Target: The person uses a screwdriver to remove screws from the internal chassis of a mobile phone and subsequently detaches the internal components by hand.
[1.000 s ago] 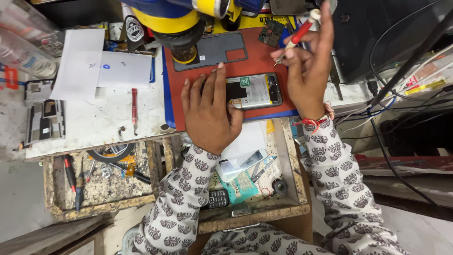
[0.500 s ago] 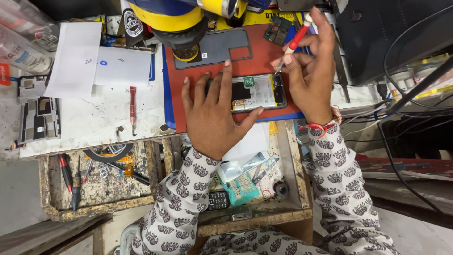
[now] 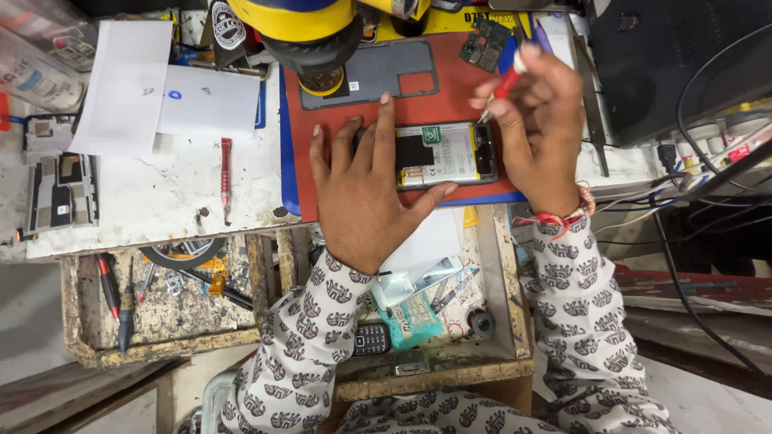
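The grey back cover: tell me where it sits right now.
In the head view, the grey back cover lies at the top of the red mat, just beyond the opened phone and beside the yellow tool base.

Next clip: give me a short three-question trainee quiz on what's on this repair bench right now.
1. True or false: the left hand lies flat on the opened phone.
2. What does the right hand have in its grip? A) tweezers B) red-handled screwdriver C) brush
3. What colour is the mat under the phone?

Key: 1 true; 2 B; 3 red. The grey back cover lies apart on the mat, above the phone.
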